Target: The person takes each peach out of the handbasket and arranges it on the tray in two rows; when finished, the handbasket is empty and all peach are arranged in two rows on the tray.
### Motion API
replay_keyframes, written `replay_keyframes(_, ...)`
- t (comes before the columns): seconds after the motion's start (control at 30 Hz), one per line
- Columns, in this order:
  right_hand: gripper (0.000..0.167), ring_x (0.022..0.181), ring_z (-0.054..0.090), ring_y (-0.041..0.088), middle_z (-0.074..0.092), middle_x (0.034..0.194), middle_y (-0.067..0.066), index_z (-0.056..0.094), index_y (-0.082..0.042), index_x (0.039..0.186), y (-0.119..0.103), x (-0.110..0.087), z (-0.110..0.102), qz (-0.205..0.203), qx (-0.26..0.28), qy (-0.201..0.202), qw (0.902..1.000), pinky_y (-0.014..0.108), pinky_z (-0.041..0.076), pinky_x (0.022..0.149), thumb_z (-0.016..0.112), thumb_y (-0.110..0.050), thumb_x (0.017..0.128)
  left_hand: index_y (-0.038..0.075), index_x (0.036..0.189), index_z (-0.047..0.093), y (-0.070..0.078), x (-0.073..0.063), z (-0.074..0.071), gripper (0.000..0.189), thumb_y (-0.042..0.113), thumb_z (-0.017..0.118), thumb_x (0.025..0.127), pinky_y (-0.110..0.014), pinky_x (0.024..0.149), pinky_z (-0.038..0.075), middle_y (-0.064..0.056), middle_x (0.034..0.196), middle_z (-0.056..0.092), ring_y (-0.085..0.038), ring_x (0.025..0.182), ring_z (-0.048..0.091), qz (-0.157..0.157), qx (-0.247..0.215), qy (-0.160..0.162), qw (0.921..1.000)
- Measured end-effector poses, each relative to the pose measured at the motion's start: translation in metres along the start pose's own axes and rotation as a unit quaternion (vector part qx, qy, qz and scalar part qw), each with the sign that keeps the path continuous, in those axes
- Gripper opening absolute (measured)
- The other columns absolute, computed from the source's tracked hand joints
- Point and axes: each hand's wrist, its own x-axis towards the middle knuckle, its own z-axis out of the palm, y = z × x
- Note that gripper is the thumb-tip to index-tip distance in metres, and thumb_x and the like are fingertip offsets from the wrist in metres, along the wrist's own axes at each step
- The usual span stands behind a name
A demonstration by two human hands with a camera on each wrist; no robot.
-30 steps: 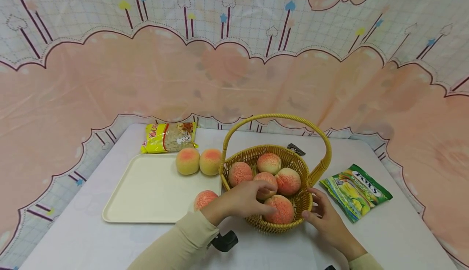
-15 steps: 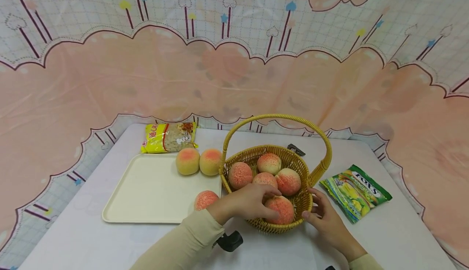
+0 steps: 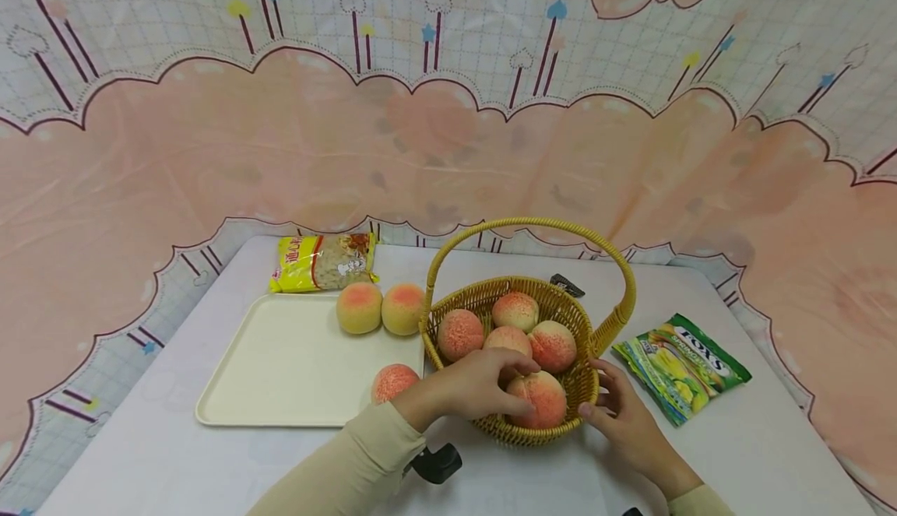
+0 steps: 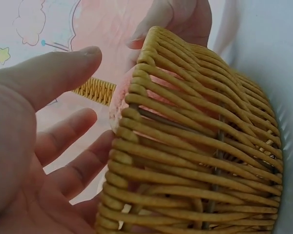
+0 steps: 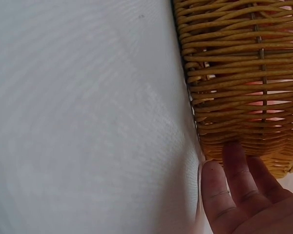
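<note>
A yellow wicker basket (image 3: 515,433) with a tall arched handle holds several pinkish peaches. My left hand (image 3: 476,385) reaches over its front left rim. Thumb and forefinger lie spread over the front peach (image 3: 549,395), overlapping it in the head view. In the left wrist view the thumb and fingers (image 4: 71,134) look extended, fingertips right at the rim, and part of a peach (image 4: 119,100) shows beyond. On the other side, my right hand (image 3: 631,430) rests straight fingers (image 5: 239,175) against the basket's outer wall, thumb near the rim.
A cream tray (image 3: 280,368) lies to the left, with one peach (image 3: 394,383) at its right side and two peaches (image 3: 360,307) at its back corner. Behind it is a yellow food packet (image 3: 322,263). Right of the basket lies a green FOX'S bag (image 3: 683,368); behind it, a small black packet (image 3: 566,286).
Over the last second my left hand has shifted slightly right onto the front peach, which has turned a little and shows a paler top. My right hand and the basket stay put.
</note>
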Motion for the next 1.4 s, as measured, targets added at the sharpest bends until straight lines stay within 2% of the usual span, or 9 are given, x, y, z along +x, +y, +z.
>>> replay_keyframes(0.2,0.063,0.117,0.056,0.038,0.035,0.147,0.036,0.024,-0.007,0.153,-0.0019,-0.0002,0.0001,0.011,0.000,-0.001,0.9999,0.033,0.053,0.085,0.060,-0.012,0.101,0.014,0.126,0.065,0.0004,0.0004,-0.0009,0.046,0.025,0.082,0.085,-0.026,0.095,0.046,0.011,0.115,0.062,-0.004,0.106,0.056,0.007,0.002,-0.006,1.0000)
replay_keyframes(0.37,0.064,0.117,0.055,0.038,0.034,0.148,0.036,0.024,-0.008,0.153,-0.0018,-0.0008,0.0005,0.012,-0.001,-0.001,0.9999,0.032,0.053,0.085,0.060,-0.012,0.101,0.010,0.130,0.064,0.0025,0.0025,0.0011,0.048,0.021,0.081,0.086,-0.024,0.094,0.046,0.007,0.122,0.062,-0.003,0.106,0.055,0.020,0.037,-0.019,0.9989)
replay_keyframes(0.6,0.064,0.118,0.055,0.039,0.034,0.148,0.036,0.023,-0.008,0.153,-0.0008,-0.0015,0.0003,0.008,0.006,-0.003,0.9999,0.031,0.053,0.085,0.060,-0.011,0.101,0.015,0.134,0.062,0.0036,0.0016,0.0022,0.050,0.024,0.079,0.087,-0.026,0.100,0.044,0.007,0.127,0.062,-0.003,0.114,0.054,-0.005,0.066,-0.016,0.9977)
replay_keyframes(0.77,0.064,0.118,0.055,0.039,0.034,0.148,0.036,0.023,-0.008,0.153,-0.0012,-0.0011,-0.0004,0.011,0.000,-0.003,0.9999,0.034,0.053,0.087,0.060,-0.012,0.101,0.010,0.136,0.060,0.0016,0.0041,0.0020,0.051,0.021,0.076,0.089,-0.024,0.100,0.042,0.004,0.131,0.058,-0.003,0.117,0.050,0.016,0.084,-0.021,0.9961)
replay_keyframes(0.87,0.064,0.118,0.056,0.039,0.034,0.148,0.036,0.023,-0.008,0.153,-0.0018,-0.0011,-0.0006,0.010,-0.006,-0.002,0.9999,0.035,0.053,0.087,0.060,-0.013,0.101,0.010,0.139,0.059,0.0019,0.0046,0.0021,0.054,0.021,0.075,0.089,-0.023,0.097,0.043,0.002,0.130,0.056,-0.004,0.115,0.048,0.020,0.099,-0.025,0.9946)
replay_keyframes(1.07,0.065,0.117,0.056,0.038,0.035,0.147,0.036,0.023,-0.007,0.153,-0.0028,-0.0015,-0.0009,0.007,-0.008,-0.001,0.9999,0.033,0.053,0.086,0.060,-0.012,0.101,0.014,0.138,0.062,0.0029,0.0048,0.0024,0.052,0.023,0.075,0.089,-0.021,0.088,0.043,0.001,0.122,0.056,-0.005,0.104,0.048,0.005,0.114,-0.025,0.9932)
replay_keyframes(1.1,0.065,0.116,0.057,0.038,0.035,0.147,0.036,0.023,-0.007,0.153,-0.0029,-0.0017,-0.0009,0.007,-0.008,-0.001,0.9999,0.033,0.053,0.086,0.060,-0.012,0.101,0.014,0.137,0.063,0.0028,0.0053,0.0025,0.050,0.022,0.075,0.089,-0.021,0.084,0.044,-0.001,0.117,0.059,-0.005,0.098,0.050,0.010,0.112,-0.027,0.9933)
replay_keyframes(1.27,0.064,0.117,0.056,0.039,0.035,0.148,0.036,0.023,-0.007,0.153,-0.0034,-0.0017,-0.0010,0.011,-0.011,0.000,0.9999,0.034,0.053,0.087,0.060,-0.014,0.101,0.007,0.134,0.063,0.0030,0.0074,0.0034,0.050,0.019,0.076,0.088,-0.019,0.081,0.045,0.002,0.122,0.063,-0.004,0.091,0.053,0.041,0.097,-0.039,0.9937)
replay_keyframes(1.4,0.064,0.117,0.056,0.038,0.036,0.147,0.036,0.024,-0.007,0.153,-0.0023,-0.0012,-0.0003,0.010,-0.010,0.001,0.9999,0.031,0.052,0.086,0.061,-0.014,0.101,0.007,0.136,0.061,0.0027,0.0082,0.0058,0.052,0.018,0.075,0.087,-0.018,0.087,0.045,0.005,0.126,0.063,-0.001,0.099,0.054,0.030,0.081,-0.028,0.9958)
